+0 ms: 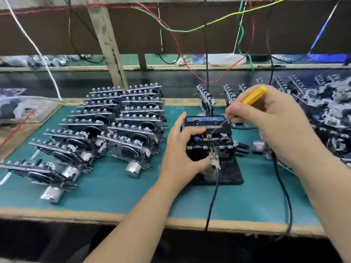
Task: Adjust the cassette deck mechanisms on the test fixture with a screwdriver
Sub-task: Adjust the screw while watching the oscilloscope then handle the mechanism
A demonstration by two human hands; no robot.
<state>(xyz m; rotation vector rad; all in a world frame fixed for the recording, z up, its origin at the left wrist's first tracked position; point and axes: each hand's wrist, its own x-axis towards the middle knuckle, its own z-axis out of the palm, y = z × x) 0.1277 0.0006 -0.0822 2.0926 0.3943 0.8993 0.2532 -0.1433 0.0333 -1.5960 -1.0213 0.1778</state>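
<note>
Green bench mat, bare at six o'clock. My left hand grips the cassette deck mechanism at centre; right hand pinches the screwdriver, its tip blurred. Stacked decks crowd nine o'clock.
</note>
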